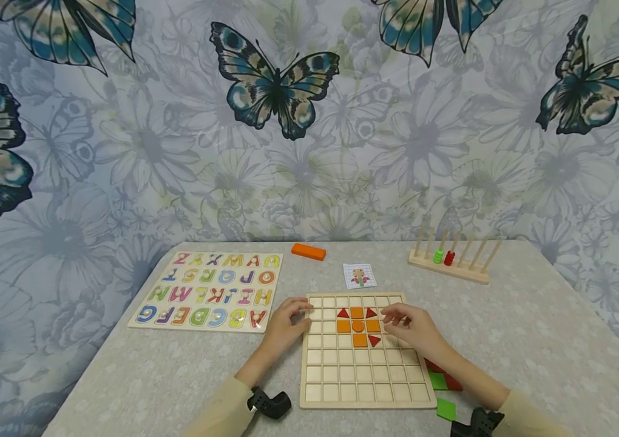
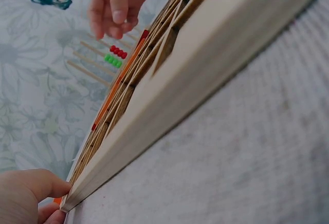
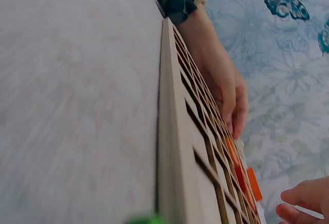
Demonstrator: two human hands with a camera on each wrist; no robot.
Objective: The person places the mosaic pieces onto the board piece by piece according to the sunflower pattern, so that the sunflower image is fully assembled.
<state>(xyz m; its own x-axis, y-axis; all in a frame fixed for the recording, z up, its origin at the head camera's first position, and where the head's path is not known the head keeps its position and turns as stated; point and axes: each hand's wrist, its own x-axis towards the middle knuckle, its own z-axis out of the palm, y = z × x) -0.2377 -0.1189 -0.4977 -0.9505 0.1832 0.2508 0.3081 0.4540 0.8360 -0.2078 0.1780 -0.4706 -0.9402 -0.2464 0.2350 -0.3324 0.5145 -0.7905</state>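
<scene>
A wooden grid board (image 1: 331, 391) lies flat on the table between the two hands. Upon it, several orange squares (image 1: 360, 340) surround an orange circle (image 1: 358, 326), with three red triangles (image 1: 374, 340) at the corners of this group. The left hand (image 1: 286, 323) holds the board's upper left edge; in the left wrist view its thumb (image 2: 50, 184) lies over the rim, fingers at the side. Above the board's right part hovers the right hand (image 1: 410, 326), loosely bent, just right of the orange and red pieces. Nothing shows between its fingers (image 2: 119, 8) in the left wrist view.
Green pieces (image 1: 446, 409) and dark red pieces (image 1: 453, 382) lie right of the board, partly under the right forearm. Behind the board is a picture card (image 1: 360, 276). An alphabet puzzle (image 1: 200, 331), an orange block (image 1: 308, 251) and a peg counter (image 1: 448, 267) stand farther back.
</scene>
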